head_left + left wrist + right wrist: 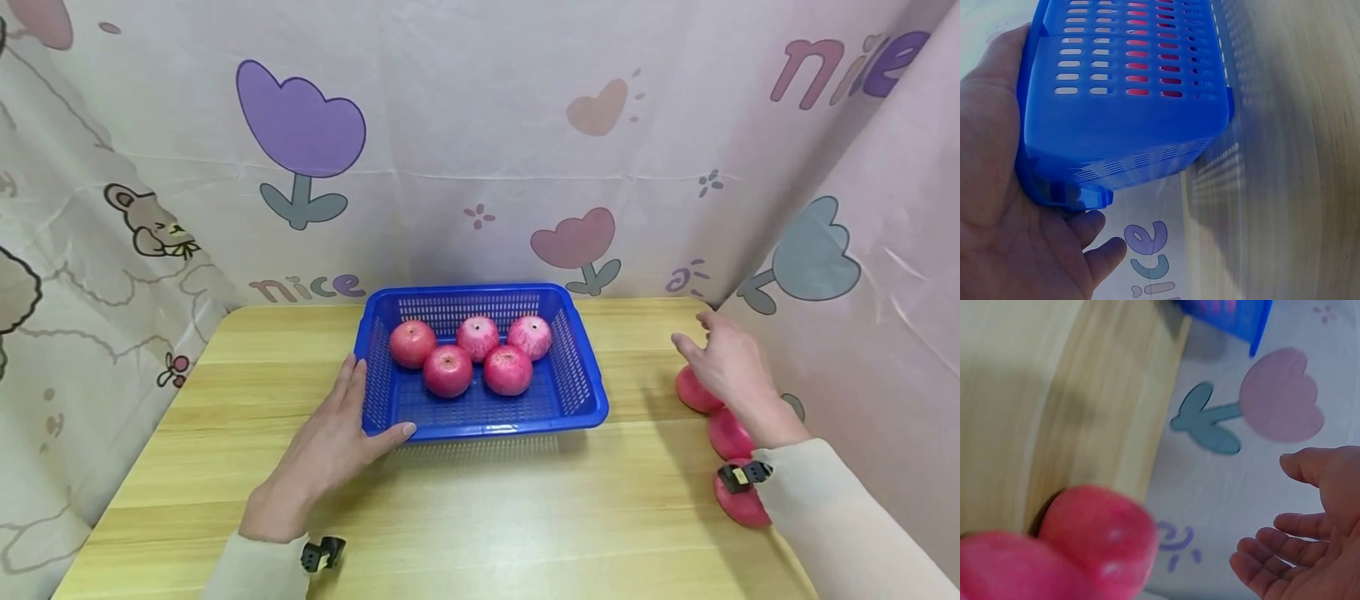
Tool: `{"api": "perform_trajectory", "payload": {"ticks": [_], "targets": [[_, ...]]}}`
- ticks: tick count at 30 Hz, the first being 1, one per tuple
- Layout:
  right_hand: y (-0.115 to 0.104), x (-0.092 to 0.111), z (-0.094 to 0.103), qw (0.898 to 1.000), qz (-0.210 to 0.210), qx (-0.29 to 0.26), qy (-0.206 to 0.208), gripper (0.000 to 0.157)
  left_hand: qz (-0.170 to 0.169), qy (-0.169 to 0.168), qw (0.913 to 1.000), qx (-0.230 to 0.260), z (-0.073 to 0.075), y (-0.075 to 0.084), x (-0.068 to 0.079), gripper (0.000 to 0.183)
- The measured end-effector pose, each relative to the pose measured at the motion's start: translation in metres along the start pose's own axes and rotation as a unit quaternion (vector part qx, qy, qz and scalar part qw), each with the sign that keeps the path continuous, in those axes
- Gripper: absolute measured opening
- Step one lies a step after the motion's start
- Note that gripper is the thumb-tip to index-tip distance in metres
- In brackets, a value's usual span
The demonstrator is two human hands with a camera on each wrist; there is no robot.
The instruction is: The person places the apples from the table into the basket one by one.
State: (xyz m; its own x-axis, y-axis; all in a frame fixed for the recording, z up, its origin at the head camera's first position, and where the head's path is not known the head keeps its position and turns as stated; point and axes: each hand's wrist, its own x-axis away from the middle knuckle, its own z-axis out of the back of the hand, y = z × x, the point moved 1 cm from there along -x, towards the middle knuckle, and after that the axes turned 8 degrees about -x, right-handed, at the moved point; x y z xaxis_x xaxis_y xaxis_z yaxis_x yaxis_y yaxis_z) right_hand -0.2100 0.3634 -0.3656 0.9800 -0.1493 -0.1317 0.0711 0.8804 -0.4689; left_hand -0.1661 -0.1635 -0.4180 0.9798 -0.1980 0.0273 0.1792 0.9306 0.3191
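Observation:
My left hand [326,446] rests against the near left corner of a blue plastic basket [480,430]. Its thumb [393,435] lies along the front rim, and the fingers extend along the left side. In the left wrist view the palm meets the basket [1116,125], with two fingertips [1109,256] beyond its corner. Several red apples [448,372] sit inside. At the right, my right hand [731,367] hovers over a row of three apples [729,433], holding nothing. Loosely bent fingers [1291,550] appear in the right wrist view, apart from the nearest apple [1100,540].
Everything stands on a light wooden table [480,533]. A printed curtain [450,125] hangs behind its far edge and along both sides. The apple row lies near the right-hand curtain [885,350], partly hidden by my right forearm [840,500].

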Motion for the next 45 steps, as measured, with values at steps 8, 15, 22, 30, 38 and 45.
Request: {"api": "perform_trajectory", "payload": {"ticks": [8, 15, 22, 30, 38, 45], "targets": [[0.027, -0.003, 0.000, 0.998, -0.053, 0.020, -0.017, 0.077, 0.001, -0.004, 1.0000, 0.000, 0.000, 0.001, -0.001, 0.134], [0.037, -0.002, -0.007, 0.995, -0.085, 0.030, -0.049, 0.084, 0.003, -0.004, 1.0000, 0.002, 0.001, 0.001, -0.001, 0.134], [0.044, 0.000, -0.011, 0.986, -0.119, 0.049, -0.105, 0.087, 0.004, -0.006, 1.0000, 0.004, 0.000, 0.001, -0.001, 0.134], [0.046, 0.001, -0.018, 0.982, -0.120, 0.061, -0.133, 0.082, 0.007, -0.006, 1.0000, 0.004, 0.000, 0.001, -0.001, 0.134], [0.043, 0.002, -0.028, 0.981, -0.121, 0.063, -0.139, 0.086, 0.008, -0.003, 1.0000, 0.004, 0.000, 0.000, 0.000, 0.135], [0.037, 0.002, -0.034, 0.982, -0.107, 0.070, -0.140, 0.085, 0.007, 0.000, 1.0000, 0.006, -0.001, 0.000, 0.001, 0.135]]}}
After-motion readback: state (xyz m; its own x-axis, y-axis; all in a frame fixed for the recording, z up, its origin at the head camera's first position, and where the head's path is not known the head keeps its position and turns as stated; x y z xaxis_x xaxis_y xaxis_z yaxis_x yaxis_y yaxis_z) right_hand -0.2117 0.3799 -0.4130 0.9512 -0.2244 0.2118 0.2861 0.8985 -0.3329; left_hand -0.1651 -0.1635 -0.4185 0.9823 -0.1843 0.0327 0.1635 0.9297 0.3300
